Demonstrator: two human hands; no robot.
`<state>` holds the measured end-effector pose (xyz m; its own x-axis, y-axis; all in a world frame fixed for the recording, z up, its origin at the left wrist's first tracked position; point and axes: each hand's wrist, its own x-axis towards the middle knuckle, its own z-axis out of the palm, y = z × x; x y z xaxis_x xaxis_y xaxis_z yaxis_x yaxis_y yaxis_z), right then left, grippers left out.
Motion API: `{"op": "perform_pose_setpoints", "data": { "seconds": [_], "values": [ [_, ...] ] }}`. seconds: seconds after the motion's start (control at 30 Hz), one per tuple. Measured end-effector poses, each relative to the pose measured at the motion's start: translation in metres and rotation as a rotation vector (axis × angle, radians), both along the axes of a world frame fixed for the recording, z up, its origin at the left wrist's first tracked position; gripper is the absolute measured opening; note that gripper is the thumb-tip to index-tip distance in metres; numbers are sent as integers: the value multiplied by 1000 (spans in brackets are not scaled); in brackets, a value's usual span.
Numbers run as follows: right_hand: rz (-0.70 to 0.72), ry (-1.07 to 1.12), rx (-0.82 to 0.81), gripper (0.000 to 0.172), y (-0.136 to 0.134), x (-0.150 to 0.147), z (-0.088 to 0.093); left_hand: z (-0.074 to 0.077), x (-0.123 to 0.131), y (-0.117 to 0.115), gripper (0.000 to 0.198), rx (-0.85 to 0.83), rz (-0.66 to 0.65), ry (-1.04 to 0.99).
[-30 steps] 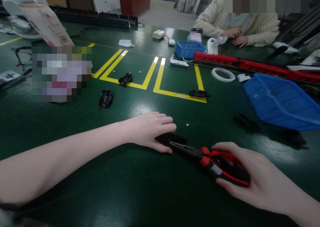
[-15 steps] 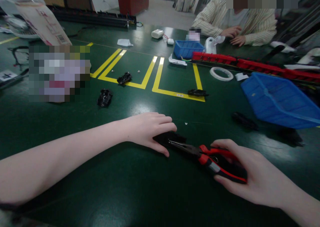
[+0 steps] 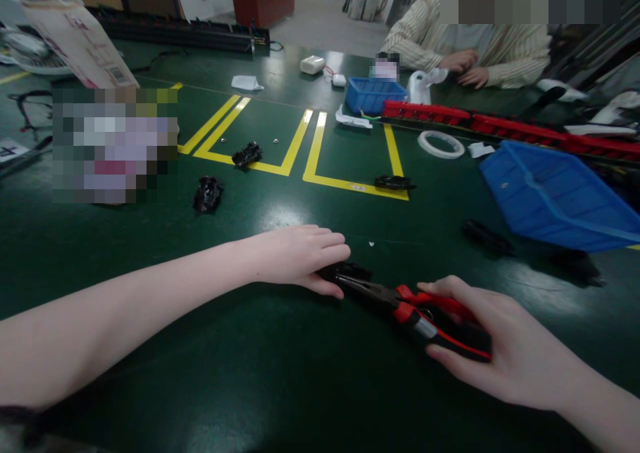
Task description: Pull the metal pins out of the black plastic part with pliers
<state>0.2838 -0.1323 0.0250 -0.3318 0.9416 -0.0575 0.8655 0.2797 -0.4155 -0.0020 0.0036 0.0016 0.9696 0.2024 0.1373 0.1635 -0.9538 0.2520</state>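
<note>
My right hand [image 3: 505, 346] is closed round the red and black handles of long-nose pliers [image 3: 423, 323]. The pliers' narrow jaws point left and reach a black plastic part [image 3: 357, 270] on the green table [image 3: 280, 380]. Fingers and thumb of my left hand [image 3: 305, 256] close round the left end of that part, hiding much of it. Whether the jaw tips grip the part I cannot tell. Beyond my left hand lie two similar black parts [image 3: 207, 194] [image 3: 247, 154], and a third black part [image 3: 395, 183] rests on the yellow tape.
At right, a large blue bin [image 3: 560, 196] stands with dark parts [image 3: 487, 238] before it. A tape roll [image 3: 441, 144], a red strip [image 3: 520, 130] and a small blue basket [image 3: 375, 95] lie farther back. Across the table sits a person in a striped sleeve [image 3: 420, 36].
My left fingers and thumb have drawn closer together round the black part. The pliers have shifted slightly, their jaws nearer the part. My view has moved a little.
</note>
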Motion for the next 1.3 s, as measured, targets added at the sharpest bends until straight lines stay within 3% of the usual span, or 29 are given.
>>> {"op": "perform_pose_setpoints", "data": {
  "seconds": [0.17,0.37,0.57,0.83,1.3],
  "values": [
    [20,-18,5,41,2,-1,1,-2,-2,1,42,-56,14,-24],
    [19,-19,-2,42,3,-2,3,2,-7,-1,66,-189,75,-38],
    [41,-22,10,44,5,2,1,0,-10,1,32,-259,23,-81],
    [78,-20,86,43,9,15,-3,2,-10,3,33,-465,94,-72],
    [47,7,47,46,8,7,-4,4,-9,2,34,-442,90,-69]
  ]
}}
